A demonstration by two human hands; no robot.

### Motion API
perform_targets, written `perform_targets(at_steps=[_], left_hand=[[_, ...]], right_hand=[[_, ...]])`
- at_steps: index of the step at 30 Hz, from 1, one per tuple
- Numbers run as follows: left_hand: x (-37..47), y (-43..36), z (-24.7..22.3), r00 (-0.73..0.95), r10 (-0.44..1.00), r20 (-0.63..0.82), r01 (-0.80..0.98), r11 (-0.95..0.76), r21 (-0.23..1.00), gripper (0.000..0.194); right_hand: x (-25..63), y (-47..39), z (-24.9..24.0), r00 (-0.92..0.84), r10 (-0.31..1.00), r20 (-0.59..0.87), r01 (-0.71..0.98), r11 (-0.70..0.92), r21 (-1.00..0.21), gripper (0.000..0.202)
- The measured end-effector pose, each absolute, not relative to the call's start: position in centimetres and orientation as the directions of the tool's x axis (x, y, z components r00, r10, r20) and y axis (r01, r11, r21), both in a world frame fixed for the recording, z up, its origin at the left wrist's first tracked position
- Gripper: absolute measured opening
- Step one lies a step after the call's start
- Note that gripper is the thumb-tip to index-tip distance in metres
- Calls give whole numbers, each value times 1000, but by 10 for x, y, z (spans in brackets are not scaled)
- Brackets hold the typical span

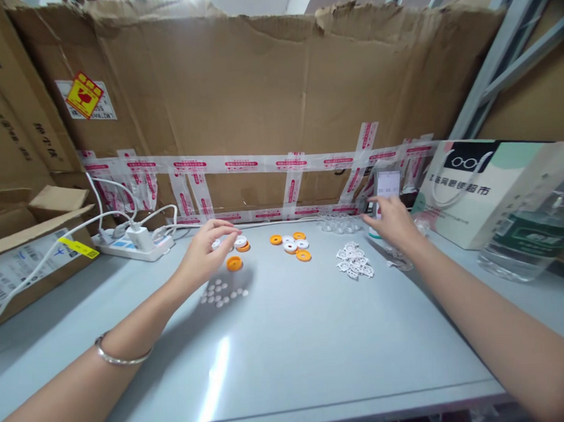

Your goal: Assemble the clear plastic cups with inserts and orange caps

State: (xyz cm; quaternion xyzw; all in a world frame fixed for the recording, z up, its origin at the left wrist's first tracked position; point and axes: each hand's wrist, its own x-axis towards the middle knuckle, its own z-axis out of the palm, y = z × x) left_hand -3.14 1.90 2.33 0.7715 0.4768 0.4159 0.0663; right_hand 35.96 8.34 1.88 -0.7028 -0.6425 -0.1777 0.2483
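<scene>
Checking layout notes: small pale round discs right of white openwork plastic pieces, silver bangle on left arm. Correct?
Side's wrong: small pale round discs lie left of white openwork plastic pieces, per the head view. Silver bangle on left arm stands.

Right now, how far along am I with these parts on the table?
Already done: the parts look sorted into groups, though I see no clearly finished piece. In hand: the left hand is by some orange rings and white rings, the right hand at the phone, with no held part I can make out. Apparently left: the small white discs, lacy white pieces and clear round pieces, all loose.
</scene>
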Motion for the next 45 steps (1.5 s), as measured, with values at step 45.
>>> perform_targets(at_steps=[45], left_hand=[[-82,54,12,304,947,107,946,-313,79,18]], right_hand=[[254,45,-8,-638,669,382,629,739,-243,11]])
